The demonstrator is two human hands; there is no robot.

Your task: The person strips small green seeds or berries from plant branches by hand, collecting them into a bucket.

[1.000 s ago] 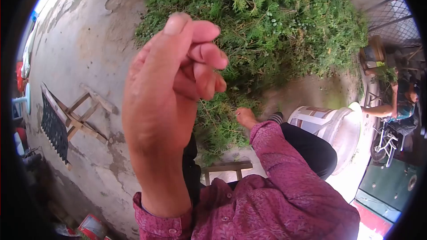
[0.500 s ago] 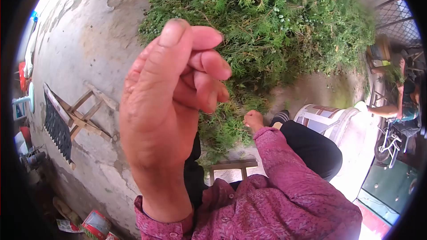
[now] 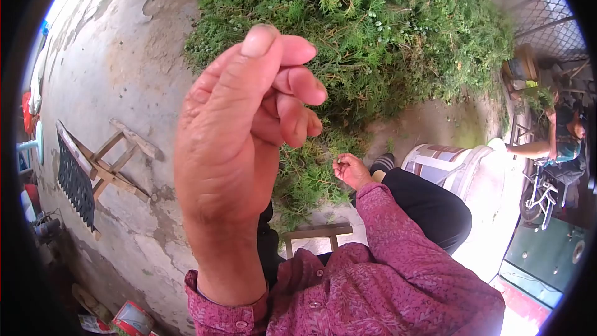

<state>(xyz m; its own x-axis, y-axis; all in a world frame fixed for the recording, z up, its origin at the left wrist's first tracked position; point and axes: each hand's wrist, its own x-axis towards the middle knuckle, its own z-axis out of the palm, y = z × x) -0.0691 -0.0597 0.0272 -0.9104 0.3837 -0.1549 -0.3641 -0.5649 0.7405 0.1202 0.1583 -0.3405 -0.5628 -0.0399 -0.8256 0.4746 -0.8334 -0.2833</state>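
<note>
My left hand [image 3: 233, 112] is raised close to the camera, its thumb against the side of the index finger and the other fingers loosely curled. Nothing shows in it. Lower down, my right hand [image 3: 352, 170] is closed with its fingertips together; whatever it may hold is too small to make out. Beside it lie loose green sprigs [image 3: 308, 177]. Beyond both hands spreads a large heap of feathery evergreen branches [image 3: 373, 43] with small pale cones, partly hidden by my left hand.
A white bucket [image 3: 435, 165] stands right of my knee. A wooden stool frame [image 3: 115, 162] with a dark woven seat lies on the concrete floor [image 3: 118, 81]. At the far right another person [image 3: 566, 134] sits near a wheeled metal frame [image 3: 540, 202]. A red-and-white tub [image 3: 132, 318] is at bottom left.
My right hand has turned so that its curled fingers show more. My left hand has shifted slightly right in the view, keeping its curl. The surroundings have slid a little left.
</note>
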